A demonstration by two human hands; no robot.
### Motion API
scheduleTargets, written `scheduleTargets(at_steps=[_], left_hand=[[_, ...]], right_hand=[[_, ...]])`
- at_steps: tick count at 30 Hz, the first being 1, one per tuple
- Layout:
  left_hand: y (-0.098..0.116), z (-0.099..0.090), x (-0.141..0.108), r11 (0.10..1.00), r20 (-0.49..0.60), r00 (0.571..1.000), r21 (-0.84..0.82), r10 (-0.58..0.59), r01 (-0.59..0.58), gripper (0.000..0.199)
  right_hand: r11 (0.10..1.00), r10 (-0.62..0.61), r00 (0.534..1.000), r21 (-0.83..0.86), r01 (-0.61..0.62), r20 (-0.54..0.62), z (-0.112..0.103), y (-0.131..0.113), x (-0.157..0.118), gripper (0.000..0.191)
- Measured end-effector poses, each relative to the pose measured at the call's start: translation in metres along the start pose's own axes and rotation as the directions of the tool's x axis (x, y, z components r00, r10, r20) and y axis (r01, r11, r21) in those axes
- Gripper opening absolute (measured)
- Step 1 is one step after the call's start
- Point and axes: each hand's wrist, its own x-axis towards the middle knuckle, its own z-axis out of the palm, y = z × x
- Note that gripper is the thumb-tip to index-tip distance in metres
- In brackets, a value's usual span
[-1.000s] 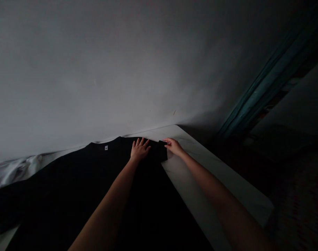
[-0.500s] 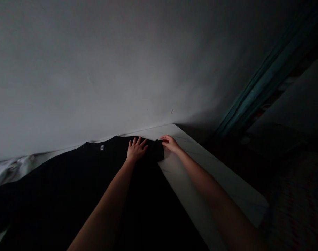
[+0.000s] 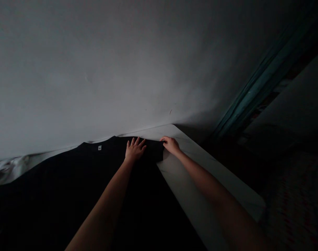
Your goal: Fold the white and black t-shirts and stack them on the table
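A black T-shirt [image 3: 101, 181] lies spread on a white marble-patterned table [image 3: 190, 170], with a small white neck label [image 3: 99, 147] at its collar. My left hand [image 3: 134, 150] rests flat on the shirt just right of the collar, its fingers spread. Farther right, my right hand [image 3: 170, 145] curls over the corner of the shirt's folded sleeve [image 3: 157, 150] at the table's far side. The sleeve's underside is hidden, and the dim light blurs the shirt's folds.
A pale wall [image 3: 122, 69] rises behind the table. Crumpled white cloth [image 3: 9, 169] lies at the far left. A teal curtain [image 3: 263, 83] hangs at the upper right. Dark patterned floor [image 3: 294, 198] lies beyond the table's right edge.
The whole view has drifted slightly, leaving the table and shirt a little further left. Both hands stay in the same places on the shirt.
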Motion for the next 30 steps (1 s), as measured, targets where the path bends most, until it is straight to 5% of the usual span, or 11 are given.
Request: scheduleTargets(at_steps=[5,12,17,22,30], left_hand=[[-0.001,0.005,0.003,1.0,-0.014,1.0,-0.012,0.0,0.0,0.059],[-0.001,0.006,0.003,0.999,-0.011,1.0,-0.035,-0.014,0.014,0.061],[0.002,0.001,0.002,0.999,0.016,1.0,-0.038,-0.014,0.015,0.061],[0.003,-0.001,0.002,0.999,0.016,1.0,-0.044,-0.016,0.016,0.063],[0.005,-0.005,0.001,0.998,0.037,0.999,-0.05,-0.029,0.031,0.062]], right_hand=[[0.981,0.126,0.988,-0.16,-0.11,0.093,-0.011,0.0,-0.007,0.024],[0.961,0.15,0.985,-0.221,-0.166,-0.084,-0.01,-0.039,-0.031,0.021],[0.964,0.21,0.976,0.157,-0.215,0.051,-0.003,-0.035,-0.062,0.024],[0.763,0.148,0.981,0.616,-0.193,0.125,0.008,-0.032,-0.072,0.037],[0.746,0.166,0.983,0.642,-0.175,0.075,0.006,-0.032,-0.094,0.037]])
